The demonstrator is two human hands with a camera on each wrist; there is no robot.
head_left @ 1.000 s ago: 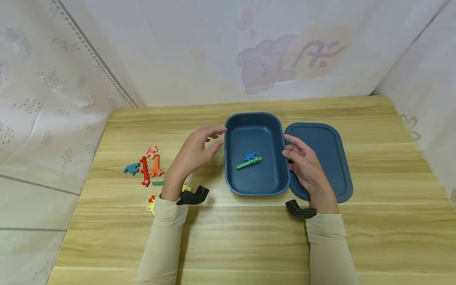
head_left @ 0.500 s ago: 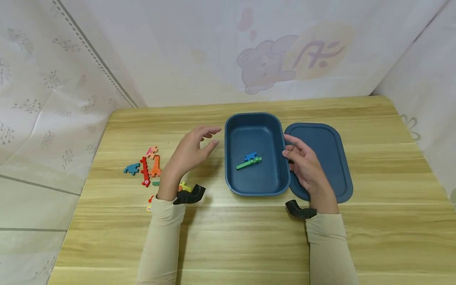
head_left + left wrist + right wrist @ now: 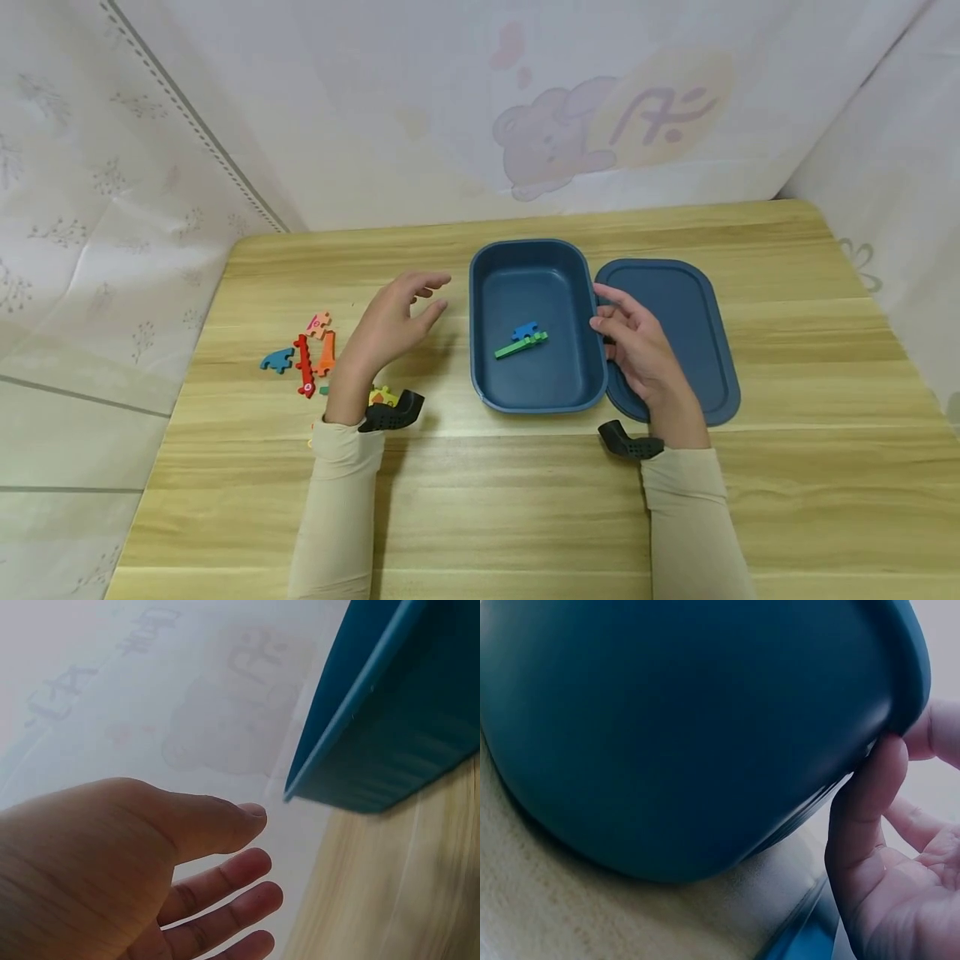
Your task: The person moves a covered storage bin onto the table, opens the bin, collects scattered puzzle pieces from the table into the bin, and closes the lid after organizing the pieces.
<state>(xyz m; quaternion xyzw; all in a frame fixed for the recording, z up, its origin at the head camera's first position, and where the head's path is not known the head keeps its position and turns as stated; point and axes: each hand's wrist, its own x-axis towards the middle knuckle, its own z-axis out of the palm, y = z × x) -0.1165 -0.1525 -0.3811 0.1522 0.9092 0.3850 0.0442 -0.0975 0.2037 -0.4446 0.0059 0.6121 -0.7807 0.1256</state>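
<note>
A dark blue rectangular box (image 3: pixel 538 387) stands on the table in the head view. Inside lie a small blue puzzle piece (image 3: pixel 526 330) and a narrow green piece (image 3: pixel 517 346), side by side. My left hand (image 3: pixel 386 329) hovers left of the box, fingers apart and holding nothing; the left wrist view shows a gap between its thumb and the box wall (image 3: pixel 390 765). At the box's right side, the thumb and forefinger of my right hand (image 3: pixel 637 346) touch the outside near the rim. In the right wrist view the thumb (image 3: pixel 874 776) rests against that wall.
The matching blue lid (image 3: pixel 686 333) lies flat right of the box, partly under my right hand. Several colourful puzzle pieces are at the left, among them a red piece (image 3: pixel 303 367), a blue one (image 3: pixel 278 360) and an orange one (image 3: pixel 326 354). My left wrist covers others.
My left hand has drawn back leftward from the box's left rim, covering more of the puzzle pieces. My right hand has stayed at the box's right side.
</note>
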